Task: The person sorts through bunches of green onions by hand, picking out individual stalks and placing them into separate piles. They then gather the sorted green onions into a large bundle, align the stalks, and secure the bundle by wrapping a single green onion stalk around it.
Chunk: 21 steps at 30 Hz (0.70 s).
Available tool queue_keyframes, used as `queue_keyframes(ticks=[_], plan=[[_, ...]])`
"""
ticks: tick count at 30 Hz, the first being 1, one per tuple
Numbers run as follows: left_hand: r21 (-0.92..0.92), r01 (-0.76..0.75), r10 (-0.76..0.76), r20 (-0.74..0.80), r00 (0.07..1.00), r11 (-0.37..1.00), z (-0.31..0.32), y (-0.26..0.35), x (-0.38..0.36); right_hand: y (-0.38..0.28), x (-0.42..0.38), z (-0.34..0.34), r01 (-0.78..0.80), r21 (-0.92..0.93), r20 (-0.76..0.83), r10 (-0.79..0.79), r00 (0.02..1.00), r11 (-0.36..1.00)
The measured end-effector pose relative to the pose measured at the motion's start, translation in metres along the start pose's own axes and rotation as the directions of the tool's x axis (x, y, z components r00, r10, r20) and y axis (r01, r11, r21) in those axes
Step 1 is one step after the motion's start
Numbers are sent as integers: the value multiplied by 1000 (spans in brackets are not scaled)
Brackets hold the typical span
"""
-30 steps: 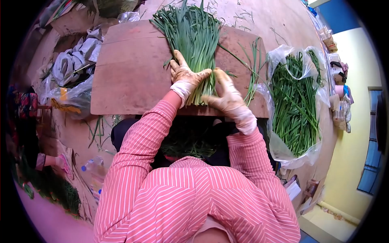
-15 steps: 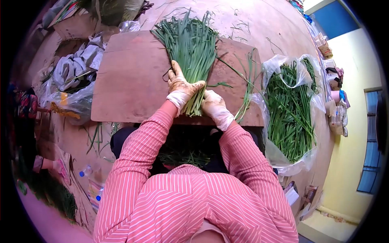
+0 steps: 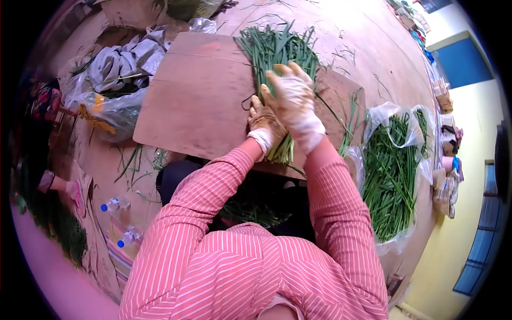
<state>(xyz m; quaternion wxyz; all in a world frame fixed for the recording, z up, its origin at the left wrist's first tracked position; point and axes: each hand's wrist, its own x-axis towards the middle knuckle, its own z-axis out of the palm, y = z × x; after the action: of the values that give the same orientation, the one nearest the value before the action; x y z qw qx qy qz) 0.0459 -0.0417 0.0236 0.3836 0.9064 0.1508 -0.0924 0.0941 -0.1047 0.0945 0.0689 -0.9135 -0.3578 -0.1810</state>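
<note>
A bundle of long green chives [image 3: 277,53] lies on a brown wooden board [image 3: 197,101], its cut ends pointing toward me. My left hand [image 3: 264,125], in a soiled glove, grips the bundle near its lower end. My right hand [image 3: 292,98], in a pale glove, rests flat with fingers spread on top of the leaves, just above my left hand. The part of the bundle under both hands is hidden.
A clear plastic bag [image 3: 394,165] full of chives lies at the right. Loose chive stalks [image 3: 349,114] lie on the board's right edge. Cloth and plastic bags [image 3: 114,80] pile up at the left. Two water bottles [image 3: 120,221] and another person's foot [image 3: 72,189] are on the floor at lower left.
My right hand has moved from the bundle's lower end up onto the leaves, with fingers spread. My left hand keeps its grip. The view has shifted, so everything sits further right.
</note>
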Motion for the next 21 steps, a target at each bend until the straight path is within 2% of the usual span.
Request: queue_keyframes(ticks=[1, 2, 3, 4, 5, 6, 7, 8, 11, 12, 14, 15, 16, 17, 18, 21], plan=[[115, -105, 111, -55, 992, 988, 27, -19, 15, -5, 13, 14, 91, -78, 80, -85, 993, 993], [99, -223, 234, -116, 965, 970, 76, -54, 41, -12, 29, 34, 113, -214, 290, -47, 956, 970], [93, -341, 353, -178, 919, 935, 107, -79, 60, -24, 45, 34, 181, -297, 546, 12, 837, 938], [217, -319, 343, -80, 936, 923, 92, -66, 43, -26, 58, 51, 210, -311, 633, 36, 774, 927], [218, -311, 335, -85, 938, 925, 91, -65, 41, -26, 68, 66, 243, -322, 712, 65, 700, 915], [163, -229, 244, -78, 967, 960, 91, -64, 41, -32, 76, 58, 289, -308, 762, 53, 646, 907], [107, -143, 150, -64, 987, 984, 79, -57, 36, -32, 79, 66, 297, -301, 765, 43, 643, 906], [78, -39, 38, 14, 999, 996, 68, -46, 31, -29, 79, 77, 336, -287, 749, -8, 662, 897], [96, -79, 77, 24, 997, 992, 88, -54, 43, -22, 82, 95, 436, -238, 750, -120, 650, 868], [-9, -15, 14, -97, 995, 1000, 61, -33, 25, -15, 81, 110, 478, -234, 724, -177, 667, 846], [27, -7, 10, -99, 995, 1000, 29, -12, 10, -3, 80, 118, 571, -229, 655, -310, 690, 788], [72, -11, 18, -98, 995, 997, 19, -5, 5, 3, 87, 111, 545, -126, 735, -290, 613, 829], [46, 6, -5, -19, 1000, 999, 9, -2, 5, 7, 87, 108, 531, -165, 682, -292, 670, 831], [42, 7, -6, -24, 1000, 999, 4, 0, 4, 13, 90, 106, 516, -206, 622, -296, 725, 832], [12, 21, -21, 7, 1000, 1000, 0, 3, 0, 30, 93, 131, 412, -274, 553, -208, 807, 869], [-7, 37, -37, 68, 997, 999, -8, 5, -1, 47, 106, 132, 264, -304, 385, -136, 913, 915]])
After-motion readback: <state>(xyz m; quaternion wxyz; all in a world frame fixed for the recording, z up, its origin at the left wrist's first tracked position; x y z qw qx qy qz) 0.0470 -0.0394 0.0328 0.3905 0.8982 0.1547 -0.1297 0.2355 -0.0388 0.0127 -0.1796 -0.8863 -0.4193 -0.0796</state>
